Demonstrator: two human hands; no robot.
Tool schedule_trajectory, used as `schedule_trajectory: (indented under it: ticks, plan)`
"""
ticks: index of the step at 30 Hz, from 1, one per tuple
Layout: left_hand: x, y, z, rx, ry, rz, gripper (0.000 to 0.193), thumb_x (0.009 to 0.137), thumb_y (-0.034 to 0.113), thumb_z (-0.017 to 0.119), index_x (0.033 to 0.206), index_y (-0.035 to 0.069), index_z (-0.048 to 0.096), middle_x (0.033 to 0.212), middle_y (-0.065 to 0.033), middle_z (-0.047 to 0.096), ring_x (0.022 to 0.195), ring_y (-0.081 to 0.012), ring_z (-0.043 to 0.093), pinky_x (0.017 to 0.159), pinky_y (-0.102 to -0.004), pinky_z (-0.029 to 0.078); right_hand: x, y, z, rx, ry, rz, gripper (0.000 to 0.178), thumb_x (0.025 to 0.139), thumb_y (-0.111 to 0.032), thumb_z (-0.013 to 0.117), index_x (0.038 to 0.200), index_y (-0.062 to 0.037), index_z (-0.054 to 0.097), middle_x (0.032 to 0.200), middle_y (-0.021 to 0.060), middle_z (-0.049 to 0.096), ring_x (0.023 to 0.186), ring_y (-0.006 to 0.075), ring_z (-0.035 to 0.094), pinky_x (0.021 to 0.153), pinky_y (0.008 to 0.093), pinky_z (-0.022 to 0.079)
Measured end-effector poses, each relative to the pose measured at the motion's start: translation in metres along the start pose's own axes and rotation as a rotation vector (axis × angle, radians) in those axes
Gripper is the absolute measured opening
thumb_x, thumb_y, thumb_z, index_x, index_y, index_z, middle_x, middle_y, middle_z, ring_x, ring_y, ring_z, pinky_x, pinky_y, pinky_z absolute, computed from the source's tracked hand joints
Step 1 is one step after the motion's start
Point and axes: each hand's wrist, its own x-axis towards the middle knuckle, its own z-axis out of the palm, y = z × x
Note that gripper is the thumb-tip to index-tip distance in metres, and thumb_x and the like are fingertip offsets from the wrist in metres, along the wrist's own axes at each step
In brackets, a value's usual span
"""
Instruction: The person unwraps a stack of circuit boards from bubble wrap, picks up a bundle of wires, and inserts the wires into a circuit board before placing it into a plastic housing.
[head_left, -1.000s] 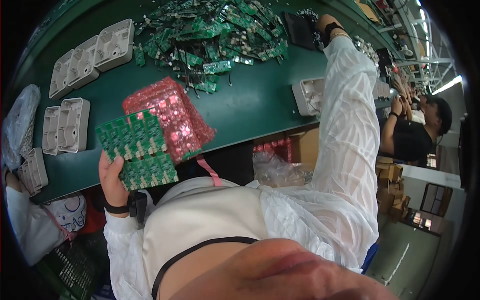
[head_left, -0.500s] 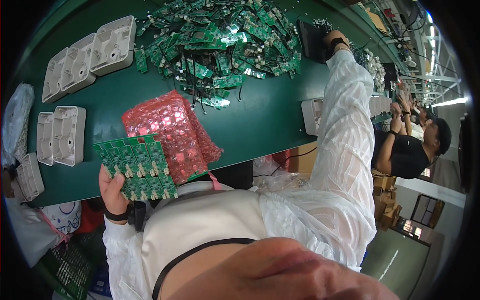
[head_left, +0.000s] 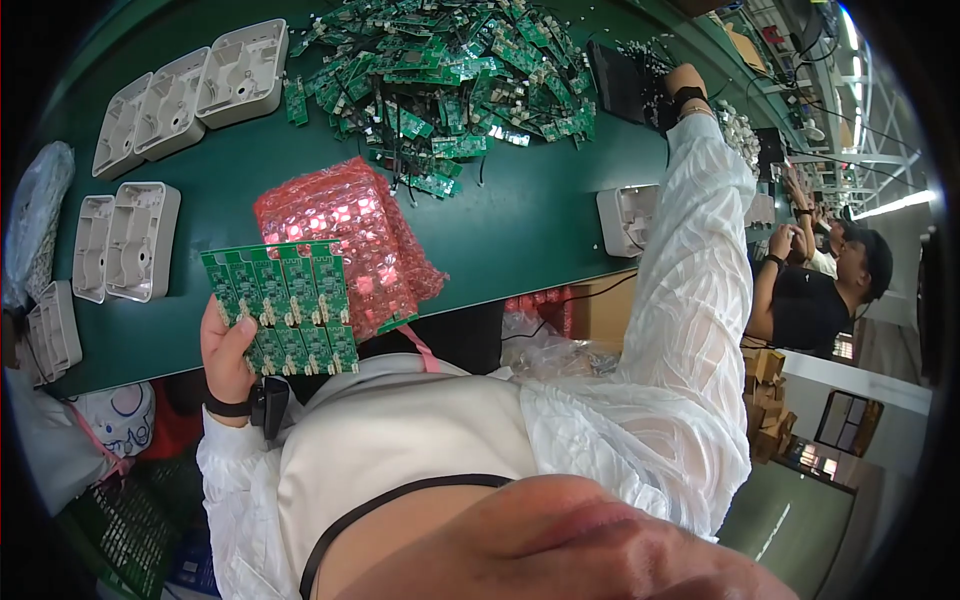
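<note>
My left hand (head_left: 226, 350) grips a green circuit board panel (head_left: 285, 300) by its left edge, thumb on top. The panel is made of two rows of joined boards with small pale connectors. Behind it on the green table lies a red bubble-wrap packet (head_left: 345, 215), partly covered by the panel. Far off to the right, my outstretched right hand (head_left: 686, 78) is among small black-and-white parts (head_left: 652, 62), beside a flat black tray (head_left: 617, 85). Its fingers are hidden from view.
A big heap of small circuit boards with black wires (head_left: 450, 80) covers the table's far middle. Pale plastic housings (head_left: 143, 240) stand at the left, another housing (head_left: 628, 220) by my right sleeve. A co-worker (head_left: 820, 290) sits at the right.
The view has shifted slightly. My left hand still holds the panel, now more level and a little farther right over the packet. My right hand remains at the small parts, its fingers now out of sight.
</note>
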Motion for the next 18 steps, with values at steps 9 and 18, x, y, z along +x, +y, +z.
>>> schedule_trajectory:
  ticks: [9, 18]
  plan:
    - [0.003, 0.000, -0.003, -0.015, -0.031, -0.017, 0.047, 0.095, 0.010, 0.058, 0.138, -0.003, 0.049, 0.127, -0.0093, 0.064, 0.112, -0.0174, 0.062, 0.100, -0.0325, 0.047, 0.001, 0.032, -0.009, -0.049, 0.071, -0.127, 0.045, 0.102, -0.037, 0.047, 0.113, 0.0001, 0.070, 0.116, 0.0274, 0.068, 0.111, 0.0440, 0.063, 0.098, 0.0467, 0.050]
    - [0.008, -0.011, -0.014, -0.051, -0.066, 0.029, 0.047, 0.097, 0.012, 0.055, 0.141, -0.001, 0.046, 0.130, -0.0125, 0.062, 0.114, -0.0220, 0.063, 0.102, -0.0361, 0.048, -0.024, 0.053, -0.055, 0.772, -0.022, 0.024, 0.035, 0.105, -0.038, 0.048, 0.105, -0.0048, 0.061, 0.083, 0.0099, 0.064, 0.088, 0.0295, 0.070, 0.067, 0.0393, 0.052]
